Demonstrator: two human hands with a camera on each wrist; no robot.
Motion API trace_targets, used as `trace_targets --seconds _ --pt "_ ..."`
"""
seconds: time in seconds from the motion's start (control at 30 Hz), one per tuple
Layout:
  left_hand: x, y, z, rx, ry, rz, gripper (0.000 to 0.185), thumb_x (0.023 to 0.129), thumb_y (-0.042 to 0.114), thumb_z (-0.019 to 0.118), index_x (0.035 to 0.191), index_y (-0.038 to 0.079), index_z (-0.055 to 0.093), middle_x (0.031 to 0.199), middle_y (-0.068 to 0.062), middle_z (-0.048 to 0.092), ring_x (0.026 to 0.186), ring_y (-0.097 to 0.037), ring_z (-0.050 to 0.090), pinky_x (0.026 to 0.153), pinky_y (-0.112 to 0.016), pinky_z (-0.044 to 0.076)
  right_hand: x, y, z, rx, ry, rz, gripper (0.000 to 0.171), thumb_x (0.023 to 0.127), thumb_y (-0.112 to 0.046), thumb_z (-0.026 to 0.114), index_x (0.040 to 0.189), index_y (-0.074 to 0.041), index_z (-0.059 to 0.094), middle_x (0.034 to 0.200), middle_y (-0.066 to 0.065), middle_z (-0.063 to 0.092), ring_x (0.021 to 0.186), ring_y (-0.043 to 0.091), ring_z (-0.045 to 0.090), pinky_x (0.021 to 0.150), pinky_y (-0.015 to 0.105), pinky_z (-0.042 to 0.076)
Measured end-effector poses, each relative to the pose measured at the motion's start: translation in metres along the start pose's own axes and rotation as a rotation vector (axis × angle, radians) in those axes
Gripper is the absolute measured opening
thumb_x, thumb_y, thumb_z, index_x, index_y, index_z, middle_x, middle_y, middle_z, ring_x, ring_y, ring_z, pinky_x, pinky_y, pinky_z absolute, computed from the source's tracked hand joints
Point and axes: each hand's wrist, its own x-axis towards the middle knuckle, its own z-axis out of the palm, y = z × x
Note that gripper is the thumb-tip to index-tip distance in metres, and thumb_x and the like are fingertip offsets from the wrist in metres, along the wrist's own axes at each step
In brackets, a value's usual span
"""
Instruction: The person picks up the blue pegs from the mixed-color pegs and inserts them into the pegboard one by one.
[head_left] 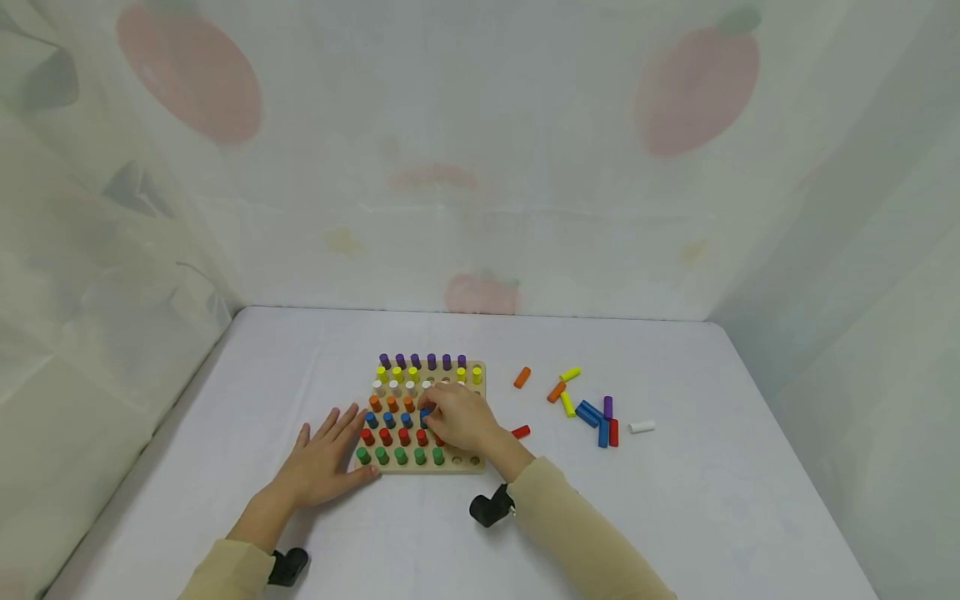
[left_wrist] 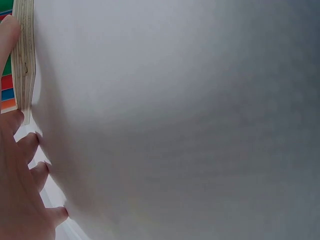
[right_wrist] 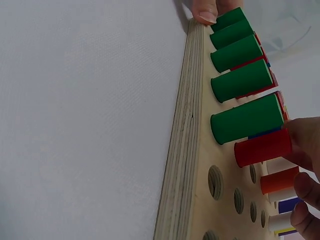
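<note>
A pale fabric backdrop [head_left: 540, 242] with printed red fruit shapes stands behind the work area. The white table [head_left: 675, 517] forms the work surface.

The wooden peg board [head_left: 470, 470] lies flat on the table, between the two hands and left of the loose pegs. Its layered edge shows in both wrist views.

The left hand [head_left: 327, 462] is released, with fingers extended and spread. It is positioned at the left side of the board; the thumb touches the near left corner. The right hand [head_left: 463, 417] extends over the board and grasps a blue peg [head_left: 424, 417] between its fingertips, in line with the blue row. The contact is partly hidden.

The board carries upright pegs in colour rows. From far to near: purple pegs [head_left: 416, 362], yellow pegs [head_left: 412, 375], white pegs [head_left: 393, 387], orange pegs [head_left: 392, 403], blue pegs [head_left: 387, 420], red pegs [head_left: 386, 437] and green pegs [head_left: 401, 456]. The green row holds five pegs, followed by two open holes [head_left: 457, 460] at its right end.

Loose pegs lie right of the board: two orange [head_left: 522, 377], two yellow [head_left: 570, 374], three blue [head_left: 603, 433], two red [head_left: 613, 433], one purple [head_left: 608, 407] and one white [head_left: 642, 427].
</note>
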Motion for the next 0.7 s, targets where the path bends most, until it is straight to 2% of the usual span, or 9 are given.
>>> trace_targets --seconds 0.7 --pt "0.0004 -0.0005 -0.0001 0.005 -0.006 -0.003 0.096 0.074 0.074 0.050 0.146 0.015 0.027 0.151 -0.011 0.026 0.137 -0.040 0.021 0.102 -0.070 0.011 -0.0018 -0.0010 0.0005 0.023 -0.011 0.016 0.016 0.086 -0.026 0.064 0.102 -0.022 0.064 0.092 -0.011 0.063 0.076 0.001 0.053 0.064 0.012 0.043"
